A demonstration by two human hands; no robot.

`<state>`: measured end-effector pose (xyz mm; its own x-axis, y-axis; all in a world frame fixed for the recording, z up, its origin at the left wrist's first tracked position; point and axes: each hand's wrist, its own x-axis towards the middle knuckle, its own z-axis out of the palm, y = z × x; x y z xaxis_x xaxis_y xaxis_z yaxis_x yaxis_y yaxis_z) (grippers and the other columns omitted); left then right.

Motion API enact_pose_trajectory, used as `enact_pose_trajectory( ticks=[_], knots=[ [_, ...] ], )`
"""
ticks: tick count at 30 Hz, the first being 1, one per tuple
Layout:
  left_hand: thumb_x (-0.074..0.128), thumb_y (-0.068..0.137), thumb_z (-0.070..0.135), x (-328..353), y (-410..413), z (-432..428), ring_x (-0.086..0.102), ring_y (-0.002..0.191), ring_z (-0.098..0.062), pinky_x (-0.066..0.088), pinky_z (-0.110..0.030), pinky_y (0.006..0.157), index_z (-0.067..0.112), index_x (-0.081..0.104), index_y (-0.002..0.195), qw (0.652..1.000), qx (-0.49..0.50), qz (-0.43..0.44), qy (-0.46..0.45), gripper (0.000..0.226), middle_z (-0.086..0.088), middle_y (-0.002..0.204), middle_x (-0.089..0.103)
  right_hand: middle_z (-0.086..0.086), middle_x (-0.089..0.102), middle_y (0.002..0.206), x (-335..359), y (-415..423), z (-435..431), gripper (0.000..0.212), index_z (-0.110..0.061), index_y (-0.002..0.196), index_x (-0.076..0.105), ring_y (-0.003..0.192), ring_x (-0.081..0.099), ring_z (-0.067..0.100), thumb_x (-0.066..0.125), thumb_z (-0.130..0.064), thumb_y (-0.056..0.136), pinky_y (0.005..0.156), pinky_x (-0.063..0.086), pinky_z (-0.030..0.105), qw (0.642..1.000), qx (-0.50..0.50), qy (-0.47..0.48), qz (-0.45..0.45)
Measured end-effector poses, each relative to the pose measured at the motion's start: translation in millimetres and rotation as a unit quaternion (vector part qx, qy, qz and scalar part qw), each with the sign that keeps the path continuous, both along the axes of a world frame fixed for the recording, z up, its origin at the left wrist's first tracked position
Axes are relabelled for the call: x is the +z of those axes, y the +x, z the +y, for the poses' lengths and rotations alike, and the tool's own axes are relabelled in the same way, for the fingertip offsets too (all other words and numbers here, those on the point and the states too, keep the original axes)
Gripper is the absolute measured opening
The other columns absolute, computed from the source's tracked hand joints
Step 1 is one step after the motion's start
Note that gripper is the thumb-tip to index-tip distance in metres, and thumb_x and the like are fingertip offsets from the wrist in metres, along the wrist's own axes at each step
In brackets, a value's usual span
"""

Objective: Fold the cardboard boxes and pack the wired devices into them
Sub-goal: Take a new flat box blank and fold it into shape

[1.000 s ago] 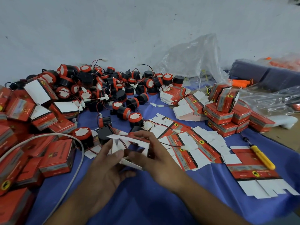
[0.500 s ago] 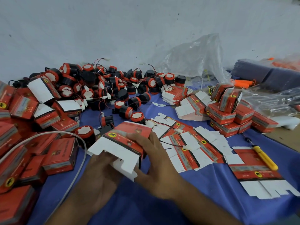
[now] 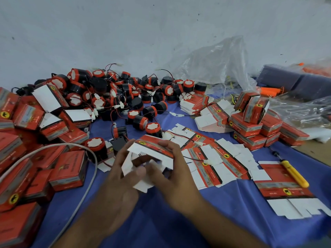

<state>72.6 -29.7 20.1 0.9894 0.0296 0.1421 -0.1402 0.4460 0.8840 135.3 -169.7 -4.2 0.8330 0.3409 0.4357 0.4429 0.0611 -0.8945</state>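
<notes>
Gripping one half-folded box (image 3: 154, 149) btw them, both hands hovered just above the blue cloth (image 3: 179, 224). Right hand (image 3: 174, 176): fingers curled over the red printed top panel, thumb tucked under against the white flaps. Left hand (image 3: 116, 183): fingers & thumb pinching the white flaps at the box's left end, which stood partly bent, not closed. Box sat tilted w/ its open underside toward the person. Can't tell if anything was inside, as the flaps & blur hid it.

Just beyond the hands lay a few loose wired devices (image 3: 152, 129), black w/ red bands & white caps, thin red/black leads trailing. Further out, a big heap of devices (image 3: 125, 93) ran along the wall.

Right of the right hand, flat box blanks (image 3: 215, 158) lay fanned out & overlapping, w/ a lead & its white connector lying across them. Further right was a single flat blank (image 3: 283, 191) w/ a yellow-handled screwdriver (image 3: 294, 174) resting partly on it. Beyond those was a stack of closed boxes (image 3: 250, 126), two more perched tilted on top.

Left of the left hand, closed red boxes (image 3: 69, 169) were piled up. Further out on that side, open-lidded boxes (image 3: 48, 97) showed white insides. A white cable (image 3: 89, 169) curved btw that pile & the left hand. A clear plastic bag (image 3: 215, 65) sat crumpled far beyond the right hand.
</notes>
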Motion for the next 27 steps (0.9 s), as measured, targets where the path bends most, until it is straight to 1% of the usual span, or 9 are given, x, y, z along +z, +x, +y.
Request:
enact_pose_trajectory(
  ticks=[2, 7, 11, 14, 16, 19, 23, 25, 27],
  knots=[
    [0.064, 0.067, -0.012, -1, 0, -2, 0.056, 0.124, -0.040, 0.046, -0.051, 0.101, 0.029, 0.047, 0.142, 0.998, -0.029, 0.002, -0.050, 0.087, -0.017, 0.137, 0.058, 0.002, 0.066, 0.124, 1, 2, 0, 0.044, -0.028, 0.129, 0.049, 0.113, 0.066, 0.023, 0.068, -0.038, 0.090, 0.087, 0.058, 0.037, 0.997, 0.012, 0.044, 0.057],
    [0.053, 0.068, -0.004, -2, 1, -1, 0.056, 0.126, -0.037, 0.047, -0.047, 0.100, 0.024, 0.051, 0.141, 0.997, -0.042, 0.010, -0.071, 0.078, -0.016, 0.138, 0.058, -0.015, 0.071, 0.105, 0, 8, -1, 0.032, -0.020, 0.123, 0.051, 0.099, 0.070, 0.007, 0.065, -0.024, 0.095, 0.076, 0.055, 0.019, 0.994, 0.011, 0.066, 0.089],
    [0.065, 0.072, 0.004, -3, 3, 3, 0.067, 0.109, -0.028, 0.056, -0.040, 0.091, 0.025, 0.053, 0.140, 0.996, -0.044, -0.007, -0.073, 0.072, -0.011, 0.121, 0.067, -0.010, 0.067, 0.115, -1, 5, -1, 0.038, -0.027, 0.127, 0.051, 0.109, 0.066, 0.014, 0.066, -0.026, 0.092, 0.086, 0.056, 0.031, 0.997, 0.020, 0.018, 0.066],
    [0.058, 0.077, 0.000, -7, 5, 8, 0.062, 0.118, -0.034, 0.051, -0.052, 0.097, 0.024, 0.051, 0.141, 0.995, -0.050, 0.013, -0.084, 0.068, -0.014, 0.130, 0.063, 0.001, 0.054, 0.137, 0, 0, -3, 0.052, -0.027, 0.139, 0.045, 0.127, 0.056, 0.019, 0.069, -0.027, 0.092, 0.098, 0.053, 0.041, 0.999, 0.035, -0.015, 0.032],
    [0.064, 0.077, 0.006, -8, 7, 12, 0.065, 0.112, -0.034, 0.055, -0.048, 0.089, 0.019, 0.054, 0.137, 0.995, -0.045, 0.029, -0.085, 0.062, -0.016, 0.126, 0.065, 0.003, 0.043, 0.146, 1, -3, -5, 0.059, -0.026, 0.144, 0.041, 0.136, 0.047, 0.020, 0.069, -0.032, 0.092, 0.107, 0.047, 0.045, 0.998, 0.036, -0.052, -0.009],
    [0.085, 0.061, 0.026, -6, 7, 14, 0.071, 0.098, -0.029, 0.060, -0.039, 0.074, 0.023, 0.070, 0.117, 0.996, 0.019, 0.054, -0.067, 0.057, -0.013, 0.115, 0.071, -0.004, 0.036, 0.149, 6, -8, -4, 0.061, -0.037, 0.146, 0.040, 0.141, 0.039, 0.016, 0.065, -0.049, 0.092, 0.110, 0.044, 0.044, 0.993, 0.082, -0.087, -0.023],
    [0.081, 0.067, 0.034, -8, 8, 10, 0.075, 0.074, -0.018, 0.059, -0.032, 0.054, 0.032, 0.080, 0.083, 0.990, 0.079, 0.101, -0.065, 0.016, -0.004, 0.088, 0.077, -0.009, 0.036, 0.149, 5, -14, 3, 0.065, -0.040, 0.146, 0.041, 0.142, 0.038, 0.018, 0.073, -0.042, 0.089, 0.109, 0.045, 0.046, 0.992, 0.077, -0.099, -0.033],
    [0.090, 0.050, 0.041, -8, 8, 12, 0.075, 0.076, -0.020, 0.059, -0.033, 0.056, 0.030, 0.080, 0.089, 0.992, 0.062, 0.093, -0.060, 0.041, -0.006, 0.092, 0.077, -0.009, 0.038, 0.149, 4, -13, 4, 0.066, -0.038, 0.145, 0.041, 0.141, 0.040, 0.018, 0.075, -0.037, 0.088, 0.109, 0.045, 0.047, 0.993, 0.084, -0.086, -0.020],
    [0.081, 0.060, 0.030, -7, 7, 15, 0.074, 0.087, -0.027, 0.060, -0.038, 0.064, 0.023, 0.075, 0.108, 0.993, 0.022, 0.088, -0.077, 0.048, -0.014, 0.105, 0.074, -0.004, 0.038, 0.150, 4, -10, 1, 0.066, -0.034, 0.146, 0.041, 0.139, 0.043, 0.020, 0.075, -0.030, 0.089, 0.109, 0.045, 0.048, 0.992, 0.103, -0.067, 0.014]
  ],
)
